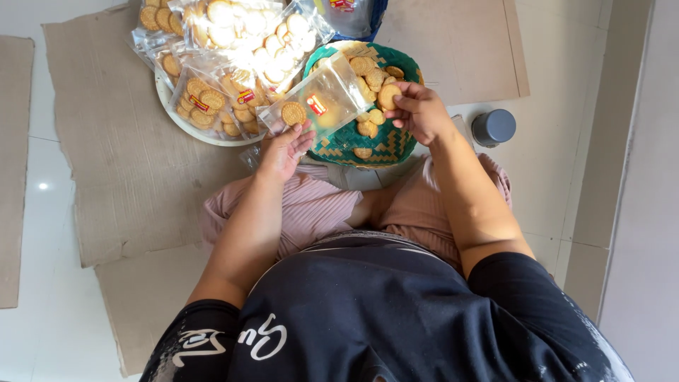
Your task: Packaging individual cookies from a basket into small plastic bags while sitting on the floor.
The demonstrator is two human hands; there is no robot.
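Observation:
My left hand (283,151) holds a clear plastic bag (322,101) by its lower edge; one round biscuit (293,113) lies inside it. My right hand (420,111) pinches a round golden biscuit (388,96) just right of the bag's opening. Both hands are over a green and yellow woven basket (389,145) that holds several loose biscuits (368,71). I sit on the floor with my knees under the basket.
A round white tray (185,124) at the upper left is piled with several sealed biscuit packs (233,42). Flat cardboard sheets (120,155) cover the white tile floor. A small grey jar lid (494,127) sits right of the basket.

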